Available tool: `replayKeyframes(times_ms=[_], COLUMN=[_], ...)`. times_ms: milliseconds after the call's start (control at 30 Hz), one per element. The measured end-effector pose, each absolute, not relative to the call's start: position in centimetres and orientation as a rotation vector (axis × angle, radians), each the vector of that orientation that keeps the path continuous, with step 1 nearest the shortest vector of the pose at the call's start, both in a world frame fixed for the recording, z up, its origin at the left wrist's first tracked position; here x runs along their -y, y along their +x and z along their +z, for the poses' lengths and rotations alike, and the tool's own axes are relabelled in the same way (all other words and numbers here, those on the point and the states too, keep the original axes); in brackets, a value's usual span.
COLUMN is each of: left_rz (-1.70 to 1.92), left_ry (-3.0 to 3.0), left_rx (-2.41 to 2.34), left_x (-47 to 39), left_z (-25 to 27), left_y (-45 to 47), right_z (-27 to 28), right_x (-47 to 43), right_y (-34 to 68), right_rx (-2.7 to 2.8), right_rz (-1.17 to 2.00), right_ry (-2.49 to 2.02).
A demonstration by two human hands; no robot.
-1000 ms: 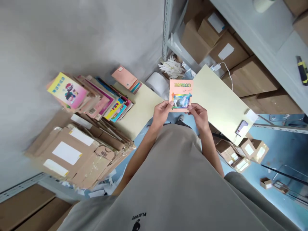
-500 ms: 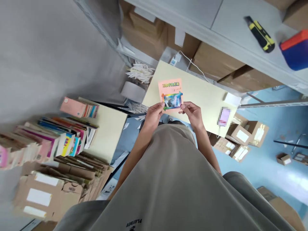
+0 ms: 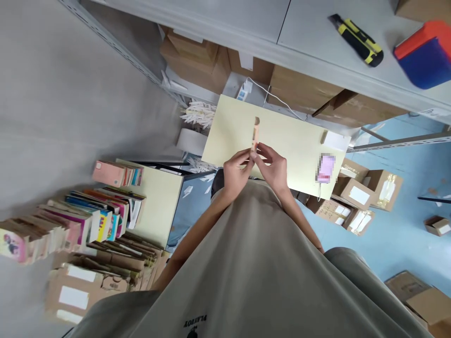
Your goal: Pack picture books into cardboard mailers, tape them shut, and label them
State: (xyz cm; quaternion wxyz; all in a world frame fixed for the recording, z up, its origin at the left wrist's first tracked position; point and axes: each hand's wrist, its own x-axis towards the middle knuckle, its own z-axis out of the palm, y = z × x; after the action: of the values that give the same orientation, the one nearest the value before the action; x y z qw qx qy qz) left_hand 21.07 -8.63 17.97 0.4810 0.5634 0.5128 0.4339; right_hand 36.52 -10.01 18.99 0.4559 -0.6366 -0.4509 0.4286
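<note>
A small pink book [image 3: 255,131] is held edge-on above the pale yellow table [image 3: 296,155], so only its narrow side shows. My left hand [image 3: 237,173] pinches it at the lower end from the left. From the other side my right hand [image 3: 274,170] grips the same end, its thumb close to the left fingertips. Both hands are closed, and the covers are turned out of sight.
A blurred pink phone-like object [image 3: 326,168] lies on the table's right. Books [image 3: 116,206] and folded cardboard [image 3: 116,263] fill the left side table. Above are a shelf with a utility knife [image 3: 357,41] and large cartons [image 3: 299,89]. Boxes [image 3: 355,195] stand on the floor.
The book has turned from cover facing me to edge-on. My hands have come together from its two sides at its lower end. The camera view has shifted slightly.
</note>
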Motion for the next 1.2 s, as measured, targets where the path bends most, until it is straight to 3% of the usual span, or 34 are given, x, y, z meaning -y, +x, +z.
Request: replayKeyframes(times_ms=[167, 400, 667, 867, 1067, 1200], left_rz=[1.079, 0.991, 1.036, 1.146, 1.129, 1.037], left_ry=[1.623, 1.030, 0.902, 0.977, 1.295, 1.404], left_rx=[-1.244, -1.239, -1.243, -1.361, -1.343, -1.221], left_x=[7.8, 6.2, 6.4, 7.0, 8.4, 9.0], left_z=[18.7, 18.9, 19.1, 18.9, 19.7, 19.5], left_y=[20.2, 17.4, 18.1, 18.9, 21.0, 21.8], right_z=[19.7, 20.0, 19.2, 19.1, 20.2, 20.1], right_x=[8.4, 8.3, 8.7, 9.0, 9.3, 9.0], right_y=[37.9, 39.7, 39.6, 39.3, 36.6, 36.6], right_rx=[1.039, 0.927, 0.964, 1.017, 1.002, 0.993], right_rz=[1.013, 1.255, 1.251, 0.970, 1.171, 1.100], right_ry=[-1.552, -1.403, -1.435, -1.558, -1.447, -1.500])
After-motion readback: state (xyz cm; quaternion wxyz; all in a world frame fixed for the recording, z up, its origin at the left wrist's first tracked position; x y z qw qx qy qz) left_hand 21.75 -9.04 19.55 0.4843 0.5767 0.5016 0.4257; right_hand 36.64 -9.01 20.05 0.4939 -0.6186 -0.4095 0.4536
